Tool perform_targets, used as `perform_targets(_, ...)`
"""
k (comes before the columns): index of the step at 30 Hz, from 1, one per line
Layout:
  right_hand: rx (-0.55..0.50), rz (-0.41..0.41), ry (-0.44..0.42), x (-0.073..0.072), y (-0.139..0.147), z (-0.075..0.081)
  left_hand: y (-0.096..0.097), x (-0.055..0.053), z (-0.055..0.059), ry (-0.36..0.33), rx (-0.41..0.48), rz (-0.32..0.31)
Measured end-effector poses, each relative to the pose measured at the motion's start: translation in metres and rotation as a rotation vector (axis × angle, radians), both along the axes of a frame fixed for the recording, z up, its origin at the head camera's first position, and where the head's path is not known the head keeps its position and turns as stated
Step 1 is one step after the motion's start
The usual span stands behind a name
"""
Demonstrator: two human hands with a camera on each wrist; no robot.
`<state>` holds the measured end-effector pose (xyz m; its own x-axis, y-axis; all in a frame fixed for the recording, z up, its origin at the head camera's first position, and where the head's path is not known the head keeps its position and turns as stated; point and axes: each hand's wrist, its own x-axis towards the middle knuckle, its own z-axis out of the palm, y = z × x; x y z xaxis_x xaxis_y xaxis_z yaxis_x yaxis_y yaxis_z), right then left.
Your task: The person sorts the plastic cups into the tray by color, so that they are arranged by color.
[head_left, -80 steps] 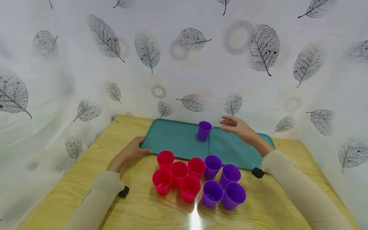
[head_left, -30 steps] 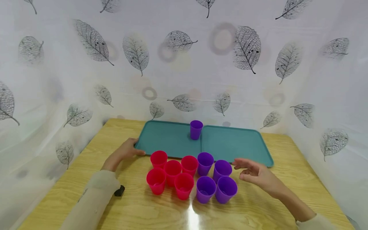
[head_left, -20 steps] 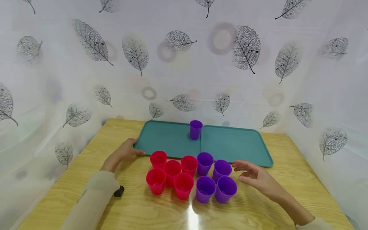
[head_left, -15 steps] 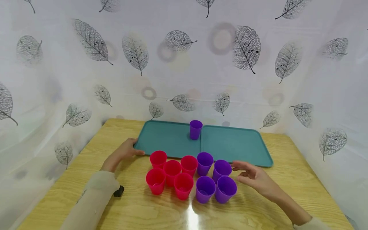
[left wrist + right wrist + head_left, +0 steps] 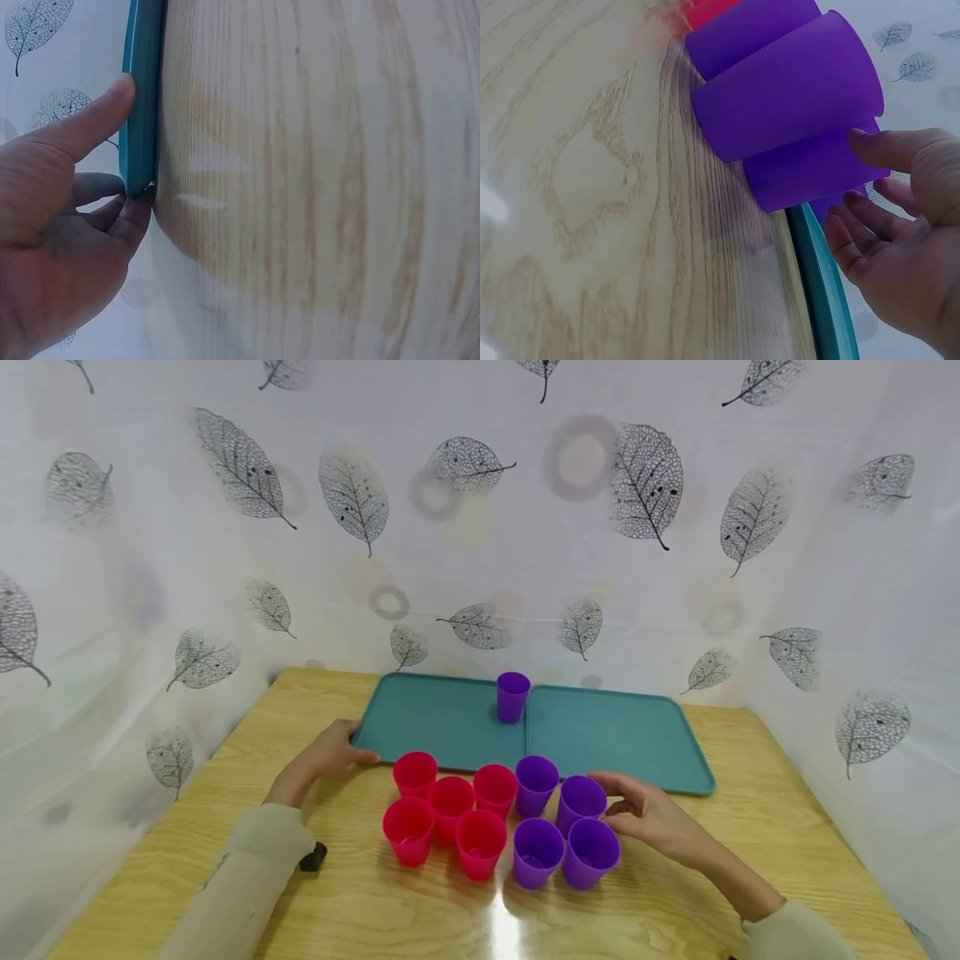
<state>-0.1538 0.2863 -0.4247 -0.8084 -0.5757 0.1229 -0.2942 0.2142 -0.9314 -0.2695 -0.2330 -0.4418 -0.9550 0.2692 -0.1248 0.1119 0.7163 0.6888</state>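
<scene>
In the head view, two teal trays stand edge to edge at the back of the table. My left hand (image 5: pixel 330 753) grips the near left corner of the left tray (image 5: pixel 427 718). In the left wrist view, its thumb lies on the tray's side and its fingers curl at the corner. My right hand (image 5: pixel 652 814) is at the right side of a purple cup (image 5: pixel 579 806), fingers loosely bent. The right wrist view shows its thumb (image 5: pixel 877 146) against or just in front of that cup (image 5: pixel 817 169); contact is unclear. Another purple cup (image 5: pixel 512 697) stands upright on the left tray.
Several red cups (image 5: pixel 480 845) stand upright, close together, left of the purple ones. More purple cups (image 5: pixel 536 852) crowd around the one by my right hand. The right tray (image 5: pixel 615 735) lies behind them. A leaf-patterned curtain (image 5: pixel 480 543) hangs behind the wooden table (image 5: pixel 420 918).
My right hand has come down from above the right tray to the purple cups, and has just moved left, closer to one. My left hand stays at the tray corner.
</scene>
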Motion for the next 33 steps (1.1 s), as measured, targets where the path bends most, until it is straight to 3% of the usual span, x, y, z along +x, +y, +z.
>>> perform_targets(20,0.002,0.049,-0.044,-0.012,-0.006,-0.003,0.001,0.002,-0.001,0.009,0.015,-0.006)
perform_targets(33,0.009,0.021,-0.014,-0.012,-0.007,-0.002,0.001,0.003,0.0,0.005,0.005,0.013)
